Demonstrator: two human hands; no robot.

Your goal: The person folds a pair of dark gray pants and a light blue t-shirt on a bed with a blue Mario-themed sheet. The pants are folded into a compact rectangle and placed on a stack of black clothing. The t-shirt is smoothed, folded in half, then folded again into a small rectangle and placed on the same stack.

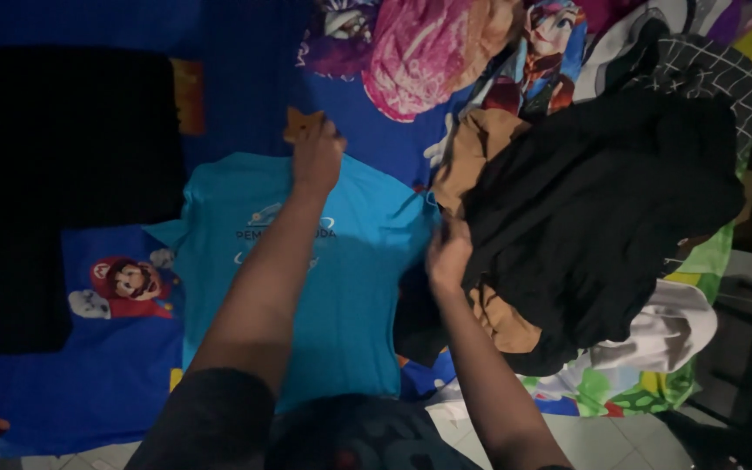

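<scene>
A turquoise T-shirt (354, 278) with a printed chest lies spread flat on a blue cartoon-print bedsheet (106, 374). My left hand (317, 157) rests palm down at the shirt's collar, at its far edge. My right hand (447, 257) is at the shirt's right side, where it meets a heap of clothes, fingers curled against a black garment (602, 218). Whether it grips the cloth is hard to tell in the dim light. A tan garment (472, 152) sticks out from under the black one.
A pink patterned bundle (419, 52) and more colourful fabric lie at the far side. A checked dark cloth (707, 65) and white cloth (668, 335) sit in the heap at right. A black shape (54, 139) covers the left. Tiled floor (620, 439) shows below.
</scene>
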